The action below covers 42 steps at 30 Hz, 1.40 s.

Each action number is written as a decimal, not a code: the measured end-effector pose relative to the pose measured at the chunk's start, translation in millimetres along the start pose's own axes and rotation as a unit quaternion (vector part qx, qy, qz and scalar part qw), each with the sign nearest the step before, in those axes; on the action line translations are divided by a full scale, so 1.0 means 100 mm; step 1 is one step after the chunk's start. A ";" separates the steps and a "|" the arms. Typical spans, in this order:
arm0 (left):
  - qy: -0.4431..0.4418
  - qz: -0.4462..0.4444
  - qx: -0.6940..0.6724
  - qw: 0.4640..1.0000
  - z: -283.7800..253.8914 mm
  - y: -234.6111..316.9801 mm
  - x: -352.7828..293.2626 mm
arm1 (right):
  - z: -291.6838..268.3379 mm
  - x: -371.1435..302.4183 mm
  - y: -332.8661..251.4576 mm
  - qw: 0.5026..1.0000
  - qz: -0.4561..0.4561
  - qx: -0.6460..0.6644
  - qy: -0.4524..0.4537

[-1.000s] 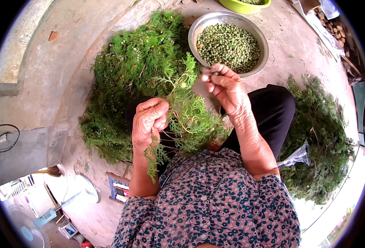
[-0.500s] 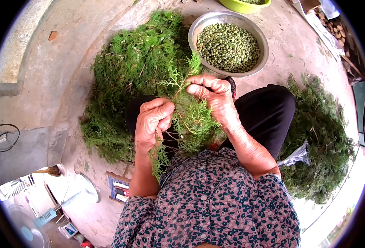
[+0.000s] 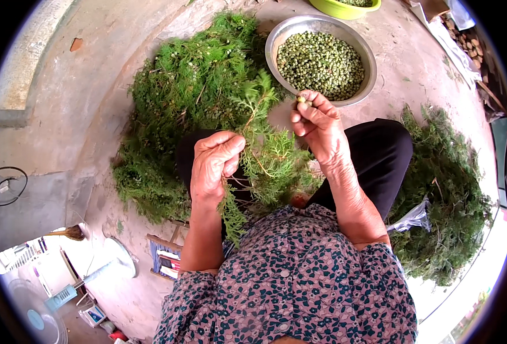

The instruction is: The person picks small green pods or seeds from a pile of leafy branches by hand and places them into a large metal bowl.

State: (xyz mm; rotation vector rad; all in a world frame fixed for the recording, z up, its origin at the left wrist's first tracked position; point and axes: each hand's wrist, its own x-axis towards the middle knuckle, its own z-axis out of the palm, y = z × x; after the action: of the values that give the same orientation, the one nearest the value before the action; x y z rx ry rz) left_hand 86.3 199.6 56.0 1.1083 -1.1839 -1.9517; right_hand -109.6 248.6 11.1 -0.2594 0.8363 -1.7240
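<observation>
My left hand is closed round the stem of a feathery green conifer sprig, which spreads to the right over my lap. Between the thumb and fingertips of my right hand sits a small yellowish-green cone; whether more lie in the palm is hidden. That hand is just short of the near rim of a wide metal basin, which holds a heap of small round green cones. To the left of the basin lies a big pile of conifer branches with pale cones among the leaves.
A second heap of duller greenery lies to my right, with a clear plastic bag on it. Behind the basin stands a lime-green tub. At the lower left are a standing fan, a small stool and a broom.
My right hand has left the sprig and moved up and right toward the basin, with a small cone now showing in its fingertips. My left hand keeps its hold, nearly still.
</observation>
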 end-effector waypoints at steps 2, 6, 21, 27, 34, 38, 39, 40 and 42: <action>0.002 0.006 -0.001 1.000 0.01 -0.01 0.01 | -0.03 -0.02 -0.01 0.992 0.050 0.071 -0.093; -0.004 0.015 0.013 1.000 0.04 0.00 0.00 | -0.04 -0.08 -0.04 0.980 0.127 0.062 -0.140; -0.034 0.055 0.056 0.996 0.10 -0.03 -0.03 | 0.23 -0.18 0.05 0.971 0.075 -0.166 -0.152; -0.023 0.046 0.037 0.998 0.13 -0.05 -0.02 | 0.22 -0.17 0.10 0.978 -0.025 -0.205 -0.030; -0.036 -0.003 0.002 0.999 -0.01 0.05 -0.06 | -0.04 -0.06 -0.09 0.995 0.035 0.090 -0.015; -0.065 -0.004 -0.003 0.998 -0.01 0.08 -0.08 | -0.03 -0.03 -0.19 0.995 0.015 0.070 -0.065; -0.069 -0.006 -0.001 0.998 -0.02 0.08 -0.07 | -0.02 -0.05 -0.20 0.998 0.002 0.031 -0.052; -0.073 -0.008 0.000 0.997 -0.02 0.07 -0.07 | 0.01 -0.08 -0.23 0.997 0.011 0.020 -0.071; -0.079 -0.018 -0.002 0.997 -0.02 0.07 -0.07 | 0.05 -0.08 -0.26 0.994 0.041 -0.061 -0.078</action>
State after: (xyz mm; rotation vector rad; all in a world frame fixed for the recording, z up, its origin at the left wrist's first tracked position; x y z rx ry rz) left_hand 91.3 201.2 64.4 0.9950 -1.2485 -2.0999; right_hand -123.7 256.9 33.2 -0.4315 0.8272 -1.5558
